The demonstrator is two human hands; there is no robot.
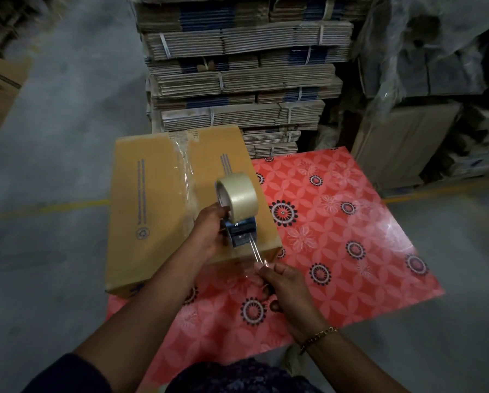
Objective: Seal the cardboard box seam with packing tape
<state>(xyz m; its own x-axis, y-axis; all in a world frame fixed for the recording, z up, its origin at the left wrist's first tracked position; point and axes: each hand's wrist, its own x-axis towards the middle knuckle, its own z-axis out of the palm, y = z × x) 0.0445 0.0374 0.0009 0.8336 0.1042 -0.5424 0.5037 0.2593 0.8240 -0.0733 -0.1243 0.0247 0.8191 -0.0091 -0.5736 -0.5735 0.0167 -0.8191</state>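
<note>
- The box [164, 205] lies on a red flowered mat [351, 222], over its left part; flaps shut, and the seam [185, 180] runs away from the person down the middle of the top.
- Clear tape already glints along the far and middle stretch of that seam, a bit wrinkled; whether it reaches the near edge I cannot tell, the hands hide it.
- The left hand [209, 231] is wrapped around the dispenser [239, 231], fingers closed on its body; the roll [237, 194] stands up above it, over the box's near right part.
- The right hand [280, 282] pinches the loose tape [256, 255], fingers closed on its end; the strip is drawn taut from the dispenser's mouth toward the person, just off the box's near edge.
- By the look of it the step in hand is freeing a length of tape, either to finish this strip or start another.
- Next, I'd judge, the end must be brought down on the near side, lined up with the seam, and pressed flat; keep it taut or it will crease.
- Bundled flat cartons [237, 80] are stacked behind the box.
</note>
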